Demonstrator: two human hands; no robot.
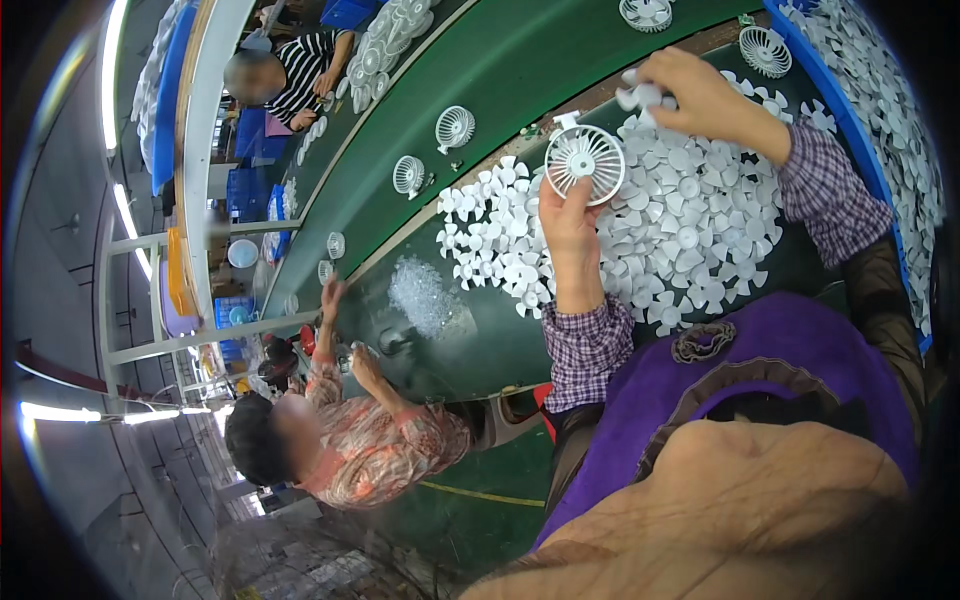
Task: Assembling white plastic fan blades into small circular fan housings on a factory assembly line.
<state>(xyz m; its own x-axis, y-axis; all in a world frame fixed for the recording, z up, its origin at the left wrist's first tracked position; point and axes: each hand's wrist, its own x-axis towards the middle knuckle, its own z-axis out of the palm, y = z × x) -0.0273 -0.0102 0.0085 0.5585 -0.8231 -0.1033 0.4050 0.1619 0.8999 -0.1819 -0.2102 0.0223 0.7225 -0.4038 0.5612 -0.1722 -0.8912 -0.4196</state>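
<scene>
My left hand (pixel 570 215) is closed round a small white fan housing (pixel 603 150), its round slatted grille turned up toward me. Just beyond it to the right, my right hand (pixel 695 95) pinches a white fan blade (pixel 640 97) with the fingertips. The blade is apart from the housing. Beneath both hands spreads a wide heap of loose white fan blades (pixel 690 215) on the dark green worktop.
A blue tray (pixel 855 105) piled with more blades stands at the right. Beyond the heap, a green conveyor belt (pixel 530 60) carries several fan housings (pixel 455 128). Left lie small clear parts (pixel 425 297) near a co-worker (pixel 370 450). Another person (pixel 300 75) works across the belt.
</scene>
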